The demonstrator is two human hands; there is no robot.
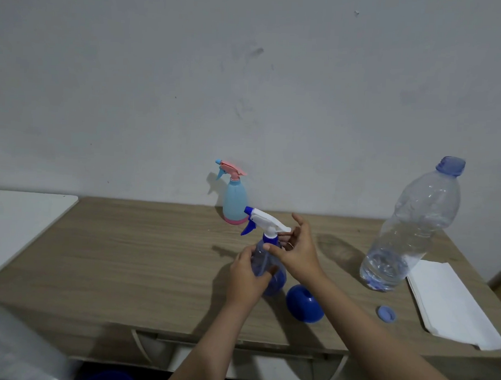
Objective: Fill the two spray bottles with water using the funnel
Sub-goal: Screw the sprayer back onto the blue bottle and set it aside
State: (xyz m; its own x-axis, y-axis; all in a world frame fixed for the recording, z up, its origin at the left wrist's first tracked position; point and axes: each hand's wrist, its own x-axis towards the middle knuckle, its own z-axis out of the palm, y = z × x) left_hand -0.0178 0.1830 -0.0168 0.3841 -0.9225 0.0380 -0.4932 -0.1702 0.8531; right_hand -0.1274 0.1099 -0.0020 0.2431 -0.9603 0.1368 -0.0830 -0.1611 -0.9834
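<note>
A clear blue spray bottle [270, 278] with a white and blue trigger head stands on the wooden table [141, 265]. My left hand [247, 274] grips its body from the left. My right hand [295, 253] has its fingers around the collar under the trigger head. A light blue spray bottle [234, 202] with a pink head stands upright by the wall behind. A blue funnel [304, 304] lies on the table, just right of the held bottle. A large clear water bottle [410, 227] stands at the right with a little water at its bottom.
A small blue bottle cap [386, 314] lies in front of the water bottle. A stack of white paper towels [452, 302] rests at the table's right edge. A white surface [15, 224] adjoins the table on the left. The wall runs close behind.
</note>
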